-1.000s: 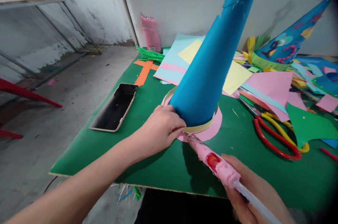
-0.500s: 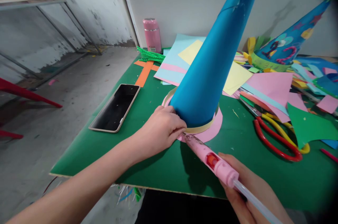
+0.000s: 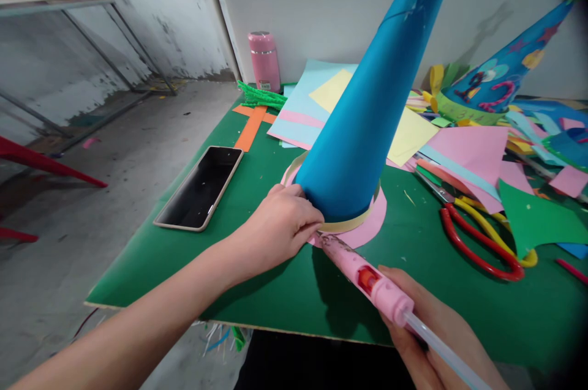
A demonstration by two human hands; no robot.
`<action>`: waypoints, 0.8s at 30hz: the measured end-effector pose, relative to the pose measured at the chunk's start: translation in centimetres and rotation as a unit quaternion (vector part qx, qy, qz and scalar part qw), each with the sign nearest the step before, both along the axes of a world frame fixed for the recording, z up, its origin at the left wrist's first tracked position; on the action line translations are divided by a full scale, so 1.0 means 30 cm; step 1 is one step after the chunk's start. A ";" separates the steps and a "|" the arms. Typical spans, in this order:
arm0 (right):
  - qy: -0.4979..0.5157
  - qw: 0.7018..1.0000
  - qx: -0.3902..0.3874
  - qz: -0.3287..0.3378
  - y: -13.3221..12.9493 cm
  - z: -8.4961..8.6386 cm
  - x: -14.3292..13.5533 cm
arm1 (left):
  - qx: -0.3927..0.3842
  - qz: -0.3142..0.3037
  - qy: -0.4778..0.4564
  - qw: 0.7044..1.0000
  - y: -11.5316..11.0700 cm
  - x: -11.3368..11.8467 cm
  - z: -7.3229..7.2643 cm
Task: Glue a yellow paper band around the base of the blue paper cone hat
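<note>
A tall blue paper cone leans to the right on the green table, with a pale yellow band round its base. Beneath it shows a round pink paper. My left hand pinches the band at the cone's lower left, fingertips closed on it. In my right hand is a pink glue gun, a clear glue stick coming out of its back. Its nozzle tip is at the band's lower edge, beside my left fingertips; whether it touches is unclear.
A phone lies left of the cone. Behind stand a pink bottle and coloured sheets. To the right are red-handled scissors, paper scraps and a decorated blue cone hat.
</note>
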State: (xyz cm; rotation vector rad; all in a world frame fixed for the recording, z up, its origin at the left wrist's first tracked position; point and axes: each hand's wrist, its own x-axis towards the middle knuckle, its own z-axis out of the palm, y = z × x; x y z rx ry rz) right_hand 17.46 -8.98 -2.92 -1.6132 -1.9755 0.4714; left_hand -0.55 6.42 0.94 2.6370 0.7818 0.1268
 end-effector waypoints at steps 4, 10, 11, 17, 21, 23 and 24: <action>0.015 1.000 -0.009 -0.007 0.000 -0.009 -0.001 | 0.002 -0.002 -0.001 1.000 -0.002 -0.002 -0.001; 0.005 0.999 -0.006 -0.034 -0.024 -0.031 0.017 | 0.002 0.000 0.006 1.000 -0.002 -0.001 -0.002; -0.002 0.999 -0.004 -0.040 -0.026 -0.034 0.018 | 0.003 0.000 0.007 1.000 -0.002 -0.001 -0.001; -0.007 1.000 -0.003 -0.028 -0.029 -0.034 0.022 | 0.001 -0.001 0.008 1.000 0.000 -0.006 -0.001; -0.008 0.999 -0.017 -0.029 -0.033 -0.035 0.030 | 0.003 -0.002 0.008 1.000 -0.001 -0.005 -0.003; -0.007 0.999 -0.021 -0.030 -0.035 -0.035 0.033 | 0.005 -0.003 0.005 1.000 -0.001 -0.004 -0.004; -0.010 0.999 -0.024 -0.029 -0.036 -0.034 0.034 | 0.006 -0.004 0.003 1.000 -0.001 -0.004 -0.005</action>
